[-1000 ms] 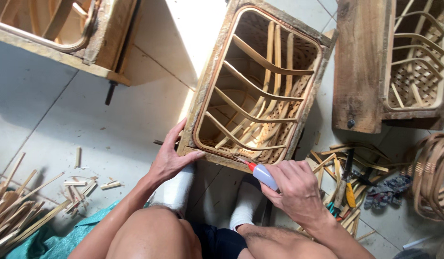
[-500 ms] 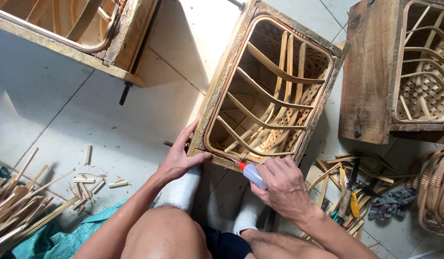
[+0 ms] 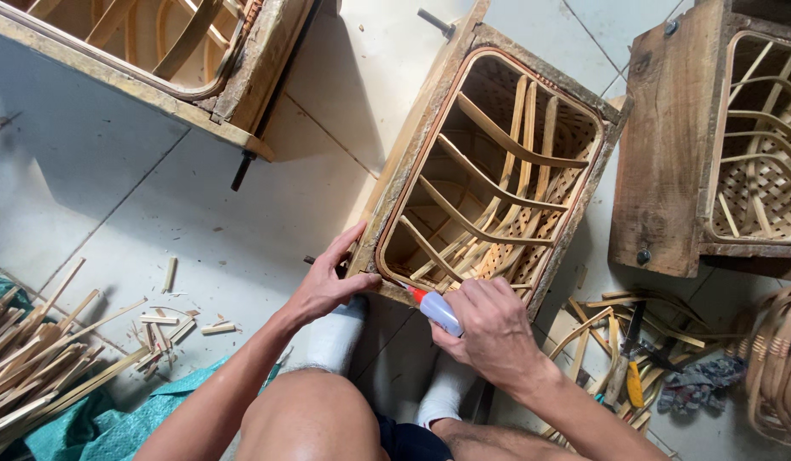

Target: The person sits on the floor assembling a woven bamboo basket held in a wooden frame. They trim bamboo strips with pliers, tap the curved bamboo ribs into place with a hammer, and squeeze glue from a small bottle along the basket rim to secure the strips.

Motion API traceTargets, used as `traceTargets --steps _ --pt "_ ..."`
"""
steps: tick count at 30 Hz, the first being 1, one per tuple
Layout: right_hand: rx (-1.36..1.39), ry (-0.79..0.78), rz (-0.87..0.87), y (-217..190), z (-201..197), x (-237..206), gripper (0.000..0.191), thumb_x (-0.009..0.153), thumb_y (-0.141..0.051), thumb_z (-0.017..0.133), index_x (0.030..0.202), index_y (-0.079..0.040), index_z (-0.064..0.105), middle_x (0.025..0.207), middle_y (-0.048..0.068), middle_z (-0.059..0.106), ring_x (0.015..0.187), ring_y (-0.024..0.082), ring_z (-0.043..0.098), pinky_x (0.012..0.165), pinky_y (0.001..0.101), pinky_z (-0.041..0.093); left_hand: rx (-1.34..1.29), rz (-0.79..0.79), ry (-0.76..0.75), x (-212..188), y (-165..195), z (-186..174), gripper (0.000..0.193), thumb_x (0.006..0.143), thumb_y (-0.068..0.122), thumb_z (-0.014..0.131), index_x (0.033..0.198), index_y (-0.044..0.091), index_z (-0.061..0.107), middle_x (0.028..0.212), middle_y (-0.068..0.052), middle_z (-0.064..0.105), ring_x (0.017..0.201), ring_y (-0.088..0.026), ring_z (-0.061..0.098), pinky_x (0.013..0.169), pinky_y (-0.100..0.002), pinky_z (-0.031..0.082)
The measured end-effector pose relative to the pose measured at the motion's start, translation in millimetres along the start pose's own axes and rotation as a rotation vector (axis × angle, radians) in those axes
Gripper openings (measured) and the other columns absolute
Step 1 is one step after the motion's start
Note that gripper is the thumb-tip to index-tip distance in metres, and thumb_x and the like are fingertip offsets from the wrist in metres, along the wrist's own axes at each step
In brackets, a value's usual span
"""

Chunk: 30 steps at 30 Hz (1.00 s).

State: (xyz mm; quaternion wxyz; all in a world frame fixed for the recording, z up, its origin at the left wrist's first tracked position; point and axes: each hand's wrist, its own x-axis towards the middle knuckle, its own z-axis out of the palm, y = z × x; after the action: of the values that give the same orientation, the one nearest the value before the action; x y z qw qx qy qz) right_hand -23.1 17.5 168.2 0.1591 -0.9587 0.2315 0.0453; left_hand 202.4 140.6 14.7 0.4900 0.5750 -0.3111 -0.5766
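At the frame's centre the left hand [image 3: 323, 286] lies with fingers spread flat on the wooden mould's [image 3: 429, 119] near rim, while the right hand [image 3: 495, 333] is clamped around a small glue bottle [image 3: 436, 310], red tip touching that rim

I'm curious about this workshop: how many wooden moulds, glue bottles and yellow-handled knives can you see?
Wooden moulds: 3 (one held by the left hand, one upper left, one right)
Glue bottle: 1, in the right hand
Yellow-handled knife: 1
Total: 5
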Motion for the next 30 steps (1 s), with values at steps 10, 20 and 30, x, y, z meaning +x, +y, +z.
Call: traceTargets --steps 10,20,30 --pt "-0.27 0.162 -0.187 52.8 -23.6 41.7 0.044 0.088 -0.017 0.07 0.131 -0.01 0.063 0.112 0.011 0.069 0.1 0.027 0.068 0.09 0.0424 0.059 -0.283 -0.17 0.094 10.4 1.9 -3.3 0.07 0.082 0.02 0.078 0.146 0.005 0.056 0.145 -0.011 0.061 0.125 -0.019 0.061 0.105 -0.032 0.049" --pt "-0.305 0.16 -0.437 61.3 -32.8 112.5 0.037 0.094 -0.01 0.062 0.13 -0.008 0.063 0.124 0.008 0.062 0.114 0.024 0.06 0.1 0.0388 0.048 -0.295 -0.17 0.155 14.0 -2.4 5.1 0.067 0.082 0.02 0.078 0.144 0.004 0.058 0.137 -0.012 0.066 0.114 -0.018 0.066 0.098 -0.032 0.054" --pt "-0.574 0.173 -0.596 66.5 -26.8 131.2 0.031 0.098 -0.019 0.07 0.126 -0.006 0.064 0.112 0.005 0.063 0.105 0.019 0.059 0.098 0.0353 0.047 -0.299 -0.139 0.128 16.1 -1.3 1.0 0.066 0.081 0.02 0.079 0.143 0.003 0.06 0.144 -0.009 0.061 0.121 -0.02 0.064 0.104 -0.034 0.052"
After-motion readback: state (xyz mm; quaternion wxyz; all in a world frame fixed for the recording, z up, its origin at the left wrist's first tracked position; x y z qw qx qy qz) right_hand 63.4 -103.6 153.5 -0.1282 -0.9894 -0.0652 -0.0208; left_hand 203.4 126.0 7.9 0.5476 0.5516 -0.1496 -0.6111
